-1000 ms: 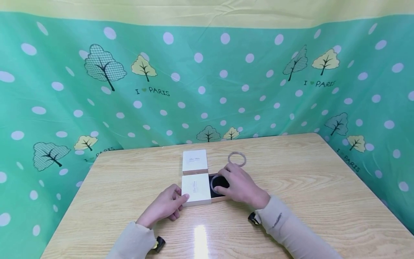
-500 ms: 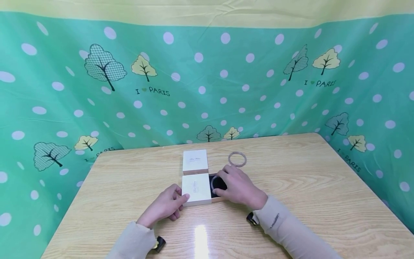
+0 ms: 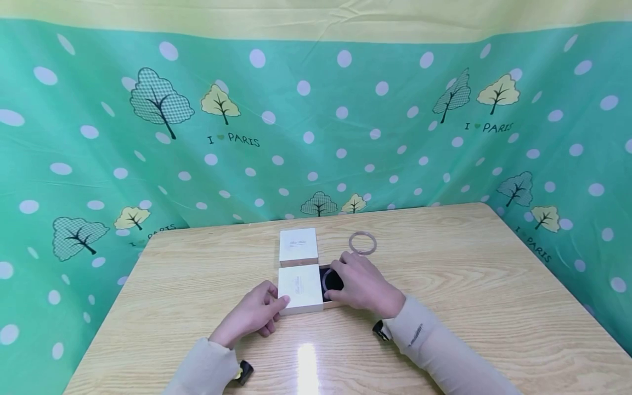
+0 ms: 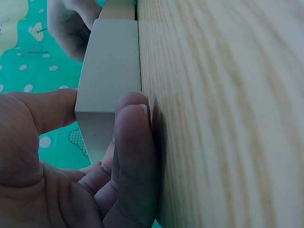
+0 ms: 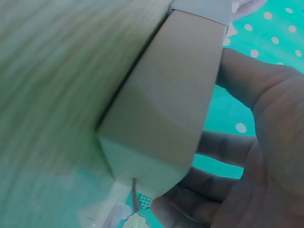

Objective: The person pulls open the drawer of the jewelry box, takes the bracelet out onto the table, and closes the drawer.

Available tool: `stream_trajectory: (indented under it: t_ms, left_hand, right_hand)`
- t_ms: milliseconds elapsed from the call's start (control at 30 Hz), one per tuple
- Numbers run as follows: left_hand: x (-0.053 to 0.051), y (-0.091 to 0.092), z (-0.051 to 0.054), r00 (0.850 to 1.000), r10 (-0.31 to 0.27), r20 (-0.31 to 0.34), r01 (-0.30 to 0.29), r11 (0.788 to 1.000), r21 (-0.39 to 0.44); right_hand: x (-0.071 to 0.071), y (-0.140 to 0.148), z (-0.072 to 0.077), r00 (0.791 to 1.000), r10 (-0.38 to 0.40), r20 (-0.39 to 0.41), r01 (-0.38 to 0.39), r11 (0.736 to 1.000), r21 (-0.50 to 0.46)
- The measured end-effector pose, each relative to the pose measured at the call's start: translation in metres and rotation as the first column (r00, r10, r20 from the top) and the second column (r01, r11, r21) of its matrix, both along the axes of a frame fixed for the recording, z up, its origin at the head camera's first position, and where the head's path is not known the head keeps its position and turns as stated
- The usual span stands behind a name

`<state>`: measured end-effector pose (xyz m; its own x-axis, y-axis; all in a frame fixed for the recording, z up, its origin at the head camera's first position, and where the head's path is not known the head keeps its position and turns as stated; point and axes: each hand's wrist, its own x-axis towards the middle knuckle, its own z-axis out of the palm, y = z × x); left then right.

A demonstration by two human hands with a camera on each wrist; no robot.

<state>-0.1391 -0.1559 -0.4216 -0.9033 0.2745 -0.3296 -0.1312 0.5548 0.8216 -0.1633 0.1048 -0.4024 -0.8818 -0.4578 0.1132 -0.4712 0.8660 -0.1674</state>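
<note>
A white jewelry box lies near the middle of the table, its black-lined drawer (image 3: pixel 332 304) pulled partly out to the right. My left hand (image 3: pixel 254 312) grips the left end of the box's white sleeve (image 3: pixel 299 288), thumb at the top edge and fingers curled against the side. Inside the drawer sits a pale bangle (image 3: pixel 323 281), partly covered by my right hand (image 3: pixel 365 282). That hand's thumb and fingers reach over the drawer wall (image 5: pixel 161 85) and appear to pinch the bangle; the wall hides their tips in the right wrist view.
Directly behind the sleeve stands a second white box (image 3: pixel 298 244), closed. Another pale bangle (image 3: pixel 362 242) lies flat on the table behind my right hand. The wooden tabletop (image 3: pixel 469 274) ends at a green dotted curtain (image 3: pixel 345 164).
My right hand has shifted slightly left over the drawer, its thumb sliding toward the sleeve. My left hand, the boxes and the loose bangle have stayed in place.
</note>
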Motion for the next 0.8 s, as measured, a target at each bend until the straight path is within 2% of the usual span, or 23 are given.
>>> stream_trajectory:
  t_ms: [267,500,800]
  left_hand:
    - [-0.001,0.000,-0.001,1.000,0.003,0.012,-0.002,1.000,-0.010]
    - [0.000,0.000,-0.001,1.000,0.004,0.005,-0.004,1.000,-0.009]
    - [0.000,0.002,0.001,1.000,0.011,0.005,-0.011,1.000,-0.011]
  right_hand:
    - [0.001,-0.007,0.007,0.999,-0.005,0.037,0.003,0.999,0.036]
    - [0.001,-0.010,0.008,1.000,-0.008,0.030,0.006,0.997,0.080]
    - [0.002,-0.012,0.009,0.999,-0.023,0.034,0.020,0.996,0.084]
